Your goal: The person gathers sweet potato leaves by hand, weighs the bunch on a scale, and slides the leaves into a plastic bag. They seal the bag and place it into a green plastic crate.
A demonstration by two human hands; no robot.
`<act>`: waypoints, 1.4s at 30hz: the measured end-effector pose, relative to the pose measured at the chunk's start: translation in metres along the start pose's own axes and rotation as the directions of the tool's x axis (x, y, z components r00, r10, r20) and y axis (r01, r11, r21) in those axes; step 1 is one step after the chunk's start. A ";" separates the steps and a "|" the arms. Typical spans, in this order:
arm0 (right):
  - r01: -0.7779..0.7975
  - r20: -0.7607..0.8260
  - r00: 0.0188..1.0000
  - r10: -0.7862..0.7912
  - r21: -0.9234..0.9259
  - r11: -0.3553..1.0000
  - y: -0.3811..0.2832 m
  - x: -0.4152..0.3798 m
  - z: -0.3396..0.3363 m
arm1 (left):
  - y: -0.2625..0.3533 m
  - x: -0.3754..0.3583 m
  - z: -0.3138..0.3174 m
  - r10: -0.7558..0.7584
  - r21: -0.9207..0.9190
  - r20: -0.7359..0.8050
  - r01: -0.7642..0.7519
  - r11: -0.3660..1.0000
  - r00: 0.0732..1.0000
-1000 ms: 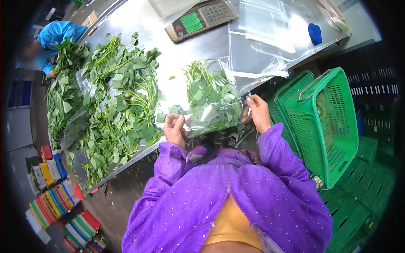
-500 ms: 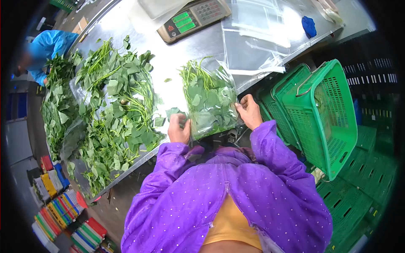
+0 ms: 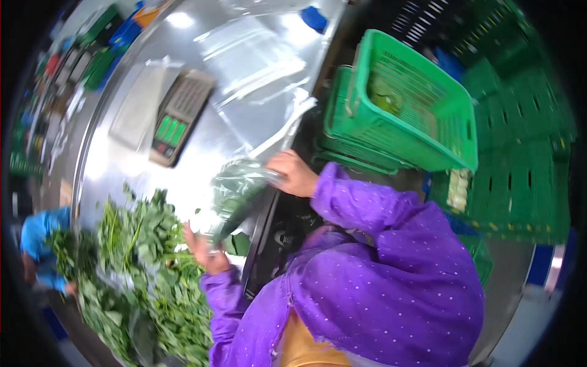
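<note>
A clear plastic bag of leafy greens [image 3: 235, 191] is tilted over the near edge of the metal table, blurred by motion. My right hand [image 3: 295, 174] pinches the bag's right edge. At the bag's lower left end is my left hand [image 3: 208, 252], its fingers stretched out and apart beside the plastic; blur hides whether it touches. Left of that hand lie loose leafy greens [image 3: 174, 293] in a heap. A few cut leaves [image 3: 237, 244] rest near the table edge by my left wrist.
A scale [image 3: 182, 116] with a green display stands on the metal table [image 3: 107, 162]. Flat clear plastic bags [image 3: 251, 58] and a blue cloth [image 3: 313, 19] lie beyond. Green crates [image 3: 416, 122] stand at the right. A person in blue [image 3: 46, 235] is at the far left.
My view has turned to the right. The bag has gone from lying flat to tilted, with my right hand still gripping its edge. My left hand's fingers have opened out.
</note>
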State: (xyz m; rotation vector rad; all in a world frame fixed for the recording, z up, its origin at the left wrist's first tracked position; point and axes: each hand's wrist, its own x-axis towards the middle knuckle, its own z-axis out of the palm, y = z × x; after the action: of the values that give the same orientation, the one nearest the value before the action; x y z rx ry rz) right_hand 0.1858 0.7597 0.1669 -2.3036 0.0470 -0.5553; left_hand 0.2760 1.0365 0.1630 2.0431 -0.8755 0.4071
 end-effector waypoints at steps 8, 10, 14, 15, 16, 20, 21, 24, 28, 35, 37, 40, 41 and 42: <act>-0.309 0.210 0.946 0.248 0.814 0.491 -0.037 0.013 -0.058 | 0.050 0.136 0.017 -0.532 -0.735 0.359 0.584 0.345 0.766; -0.365 0.295 0.914 0.279 0.898 0.245 -0.043 -0.017 -0.068 | 0.045 0.134 0.060 -0.643 -0.548 0.390 0.727 0.413 0.659; -0.280 0.401 0.693 0.599 0.915 -0.289 -0.005 -0.038 -0.132 | 0.105 0.155 0.147 -0.489 -0.543 0.371 0.612 0.575 0.789; -0.290 0.333 0.680 0.653 0.941 -0.177 0.009 -0.038 -0.169 | 0.164 0.174 0.163 -0.486 -0.611 0.420 0.635 0.472 0.766; -0.367 0.237 0.599 0.765 0.930 0.000 0.032 -0.043 -0.201 | 0.190 0.186 0.180 -0.402 -0.653 0.494 0.634 0.413 0.771; -0.019 -0.295 0.425 0.856 0.942 0.334 0.124 -0.102 -0.355 | 0.247 0.212 0.246 -0.065 -0.638 0.664 0.609 0.471 0.745; 0.006 -0.256 0.403 0.879 0.961 0.277 0.163 -0.130 -0.395 | 0.246 0.211 0.262 -0.057 -0.612 0.693 0.628 0.481 0.719; -0.051 -0.289 0.311 0.906 0.946 0.319 0.264 -0.240 -0.478 | 0.226 0.193 0.295 -0.148 -0.487 0.776 0.731 0.478 0.613; -0.145 -0.176 0.011 0.984 0.974 0.176 0.339 -0.314 -0.478 | 0.206 0.171 0.304 -0.365 -0.324 0.783 0.831 0.452 0.503; -0.183 0.144 0.069 0.987 0.975 -0.129 0.469 -0.334 -0.371 | 0.179 0.158 0.297 -0.603 -0.171 0.692 0.902 0.395 0.396; -0.098 0.210 0.163 0.964 0.976 -0.196 0.489 -0.306 -0.344 | 0.174 0.154 0.296 -0.625 -0.154 0.685 0.914 0.376 0.373; -0.052 0.209 0.223 0.952 0.978 -0.203 0.507 -0.258 -0.314 | 0.179 0.152 0.298 -0.635 -0.108 0.690 0.918 0.382 0.346; -0.075 0.202 0.220 0.954 0.979 -0.190 0.536 -0.275 -0.303 | 0.185 0.151 0.299 -0.635 -0.086 0.694 0.914 0.396 0.340; -0.099 0.194 0.224 0.955 0.979 -0.176 0.562 -0.293 -0.299 | 0.187 0.150 0.295 -0.636 -0.068 0.694 0.910 0.409 0.338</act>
State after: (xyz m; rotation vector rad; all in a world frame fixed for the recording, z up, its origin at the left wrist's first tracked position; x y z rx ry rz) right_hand -0.1274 0.2140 -0.1428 -0.3518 1.0097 -0.5708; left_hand 0.2387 0.6585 0.1847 1.8500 -0.0893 -0.9834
